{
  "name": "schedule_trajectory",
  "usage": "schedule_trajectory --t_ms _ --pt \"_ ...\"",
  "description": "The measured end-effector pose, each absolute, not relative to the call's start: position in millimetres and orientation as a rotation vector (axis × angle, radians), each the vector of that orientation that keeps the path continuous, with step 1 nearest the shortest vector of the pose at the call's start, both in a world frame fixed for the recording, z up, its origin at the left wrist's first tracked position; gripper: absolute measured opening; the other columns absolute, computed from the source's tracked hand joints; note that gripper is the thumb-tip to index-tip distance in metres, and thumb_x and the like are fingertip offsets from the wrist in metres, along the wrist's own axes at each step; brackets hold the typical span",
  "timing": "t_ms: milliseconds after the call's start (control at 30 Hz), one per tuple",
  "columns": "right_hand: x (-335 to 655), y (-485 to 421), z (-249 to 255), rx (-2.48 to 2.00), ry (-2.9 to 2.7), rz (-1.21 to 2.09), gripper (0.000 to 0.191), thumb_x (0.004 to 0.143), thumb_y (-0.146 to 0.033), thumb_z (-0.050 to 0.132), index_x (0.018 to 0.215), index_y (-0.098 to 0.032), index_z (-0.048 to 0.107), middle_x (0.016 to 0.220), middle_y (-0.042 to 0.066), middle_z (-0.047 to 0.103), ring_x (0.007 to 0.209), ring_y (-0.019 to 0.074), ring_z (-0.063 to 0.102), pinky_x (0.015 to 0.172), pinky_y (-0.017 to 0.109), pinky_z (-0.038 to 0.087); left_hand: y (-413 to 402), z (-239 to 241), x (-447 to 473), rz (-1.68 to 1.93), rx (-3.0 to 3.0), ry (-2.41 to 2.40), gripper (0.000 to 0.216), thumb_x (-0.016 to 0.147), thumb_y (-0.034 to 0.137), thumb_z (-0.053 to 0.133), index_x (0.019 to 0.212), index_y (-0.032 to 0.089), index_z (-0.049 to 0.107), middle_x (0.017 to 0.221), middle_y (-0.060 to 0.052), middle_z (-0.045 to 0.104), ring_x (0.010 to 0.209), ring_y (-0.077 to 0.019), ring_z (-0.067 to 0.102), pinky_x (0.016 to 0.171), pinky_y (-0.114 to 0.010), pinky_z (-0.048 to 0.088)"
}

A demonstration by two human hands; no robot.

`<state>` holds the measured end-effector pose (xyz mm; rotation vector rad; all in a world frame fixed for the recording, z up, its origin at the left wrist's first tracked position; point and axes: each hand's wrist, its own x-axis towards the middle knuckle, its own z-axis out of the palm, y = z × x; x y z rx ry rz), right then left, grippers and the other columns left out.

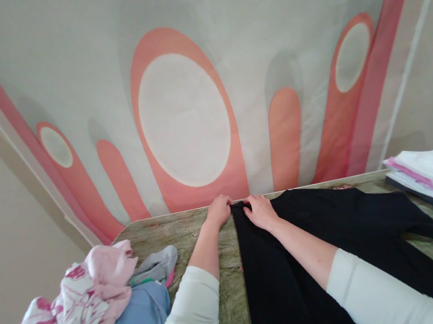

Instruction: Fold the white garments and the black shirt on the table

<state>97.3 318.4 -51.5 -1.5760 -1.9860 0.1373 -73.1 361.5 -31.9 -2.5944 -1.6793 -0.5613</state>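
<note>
At the far table edge, left hand (219,210) and right hand (259,211) pinch a flat black cotton garment (288,283), fingers curled on its top corner, holding it straight.

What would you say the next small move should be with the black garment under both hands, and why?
Probably draw the far corner straight and smooth it flat. Both hands, left hand and right hand, sit at the far left corner of the black garment, which lies spread on the table with one sleeve sticking out to the right. Its left edge already looks straight.
</note>
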Motion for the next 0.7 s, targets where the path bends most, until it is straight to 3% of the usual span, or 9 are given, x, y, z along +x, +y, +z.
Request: schedule_trajectory --t_ms 133,333,567,700 --pt "97.4 318.5 -51.3 -1.577 -1.987 0.144 0.021 0.083 -0.03 0.05 0.099 -0.02 0.059 0.101 0.007 0.06 0.096 0.0233 0.048 0.081 0.035 0.034 368.4 -36.0 -76.6 -0.592 -2.651 -1.697 0.023 0.076 0.008 0.046 0.085 0.016 0.066 0.087 -0.004 0.065 0.086 -0.0158 0.058 0.08 -0.024 0.042" --pt "97.4 318.4 -51.2 -1.584 -1.984 0.154 0.021 0.083 -0.03 0.05 0.1 -0.02 0.059 0.102 0.007 0.059 0.098 0.0231 0.048 0.083 0.035 0.034 366.0 -38.0 -88.2 -0.655 -2.674 -1.677 0.014 0.079 0.024 0.056 0.087 0.019 0.067 0.093 -0.004 0.064 0.095 -0.0188 0.054 0.088 -0.03 0.039" --pt "97.1 318.2 -49.6 -1.601 -1.986 0.167 0.022 0.085 -0.032 0.049 0.101 -0.02 0.059 0.102 0.007 0.059 0.098 0.0225 0.047 0.083 0.034 0.033 363.3 -39.9 -84.1 -0.796 -2.621 -1.772 0.011 0.082 0.018 0.052 0.086 0.016 0.062 0.093 -0.007 0.06 0.095 -0.0193 0.052 0.09 -0.034 0.037" --pt "97.6 317.3 -46.8 -1.615 -1.986 0.172 0.025 0.09 -0.031 0.039 0.099 -0.02 0.059 0.101 0.008 0.06 0.095 0.0223 0.049 0.08 0.034 0.034 363.6 -37.2 -80.3 -0.896 -2.613 -1.901 0.009 0.082 0.016 0.052 0.084 0.015 0.06 0.091 -0.007 0.06 0.093 -0.019 0.053 0.089 -0.034 0.039"
